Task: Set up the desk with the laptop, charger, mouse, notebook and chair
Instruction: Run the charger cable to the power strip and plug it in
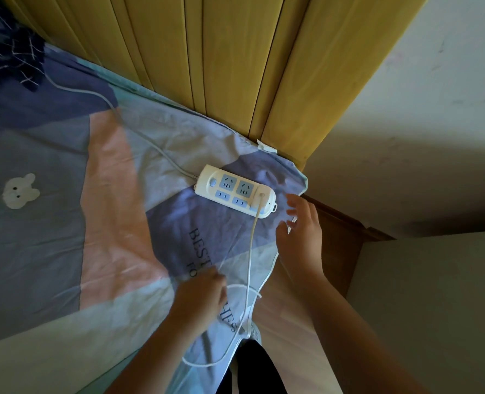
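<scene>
Right hand (301, 228) hovers just beside the rounded end of the power strip (235, 193), fingers spread and loose, gripping nothing. Left hand (200, 294) sits lower on the bed sheet (65, 223), knuckles up and blurred; whether it pinches the cable, I cannot tell. The charger cable (250, 265), thin and white, is plugged into the strip's near end and runs down past the left hand, looping off the bed's edge. The strip is smooth white plastic with pale blue sockets, and its own thicker grey cord (150, 143) trails off up-left. The sheet is crinkled cotton in lilac, pink and mint blocks with printed lettering and a little white bear (19, 191). Behind stands a yellow slatted wooden headboard (221, 66) against a pale wall (434, 137).
</scene>
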